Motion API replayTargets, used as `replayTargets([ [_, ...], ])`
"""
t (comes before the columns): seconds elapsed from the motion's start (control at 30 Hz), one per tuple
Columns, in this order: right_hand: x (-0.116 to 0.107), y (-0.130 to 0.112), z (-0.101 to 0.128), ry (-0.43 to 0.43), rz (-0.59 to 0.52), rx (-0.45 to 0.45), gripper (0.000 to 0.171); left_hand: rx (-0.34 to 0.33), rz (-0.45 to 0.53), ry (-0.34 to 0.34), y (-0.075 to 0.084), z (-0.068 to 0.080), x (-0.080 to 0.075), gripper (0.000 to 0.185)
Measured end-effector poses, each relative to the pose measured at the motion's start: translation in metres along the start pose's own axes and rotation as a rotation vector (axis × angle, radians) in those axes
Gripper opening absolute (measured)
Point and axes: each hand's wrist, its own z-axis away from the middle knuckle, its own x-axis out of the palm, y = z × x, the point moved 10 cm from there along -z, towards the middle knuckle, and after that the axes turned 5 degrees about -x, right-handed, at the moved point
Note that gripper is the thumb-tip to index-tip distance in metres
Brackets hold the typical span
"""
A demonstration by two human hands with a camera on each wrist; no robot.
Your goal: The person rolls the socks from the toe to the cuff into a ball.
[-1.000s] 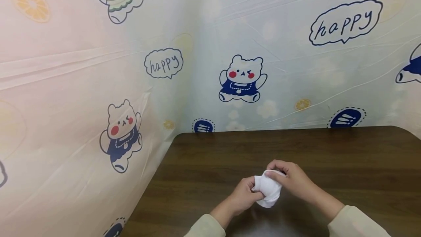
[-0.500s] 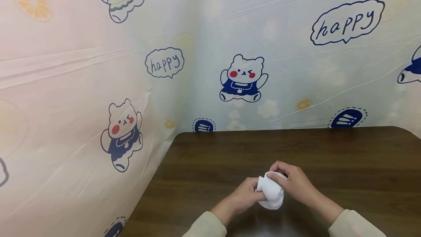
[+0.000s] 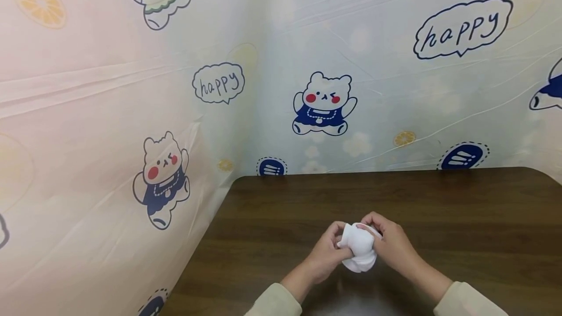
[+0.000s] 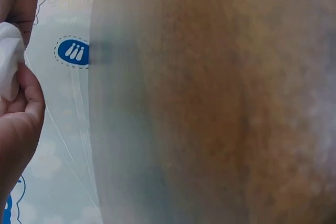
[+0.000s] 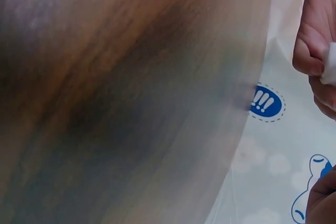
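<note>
Both hands hold a white cloth bundle (image 3: 362, 245), soft and folded like a rolled-up sock, over the table's near part. My left hand (image 3: 325, 252) grips its left side, the thumb lying on the near face. At the upper right edge, my right hand (image 3: 392, 243) pinches the cloth's folded rim, its fingertips partly hidden by the fabric. Only part of the bundle (image 4: 9, 61) shows at the left wrist view's left border, with the left hand (image 4: 21, 121) below it. The right wrist view catches a bit of white cloth (image 5: 329, 66) beside the left hand (image 5: 317, 30).
A dark brown wooden table (image 3: 263, 208) lies under the hands. Behind it and along its left side hang pale curtains (image 3: 272, 126) printed with bears, orange slices and "happy" bubbles. Light sleeves (image 3: 274, 301) cover the forearms.
The bundle has turned slightly in the hands and become rounder, its lower part more folded. Over the last half second the left hand has risen a little, fingers higher on the cloth.
</note>
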Motion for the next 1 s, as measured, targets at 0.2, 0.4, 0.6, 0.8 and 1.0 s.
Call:
replayTargets([
  [0.2, 0.000, 0.005, 0.003, 0.028, -0.068, 0.053, 0.024, 0.008, 0.046, 0.111, -0.001, 0.000, -0.010, 0.042],
  [0.4, 0.009, 0.009, 0.008, 0.033, -0.141, 0.116, 0.019, 0.140, -0.030, 0.289, 0.010, 0.003, -0.021, 0.037],
  [0.6, 0.017, 0.007, 0.010, 0.035, -0.119, 0.159, 0.006, 0.349, -0.354, 0.571, 0.035, 0.020, -0.029, 0.022],
  [0.8, 0.016, 0.010, 0.010, 0.058, -0.082, 0.166, 0.005, 0.379, -0.396, 0.586, 0.040, 0.025, -0.020, 0.014],
  [1.0, 0.011, 0.017, 0.010, 0.083, -0.032, 0.186, 0.005, 0.326, -0.475, 0.505, 0.039, 0.024, -0.010, 0.021],
])
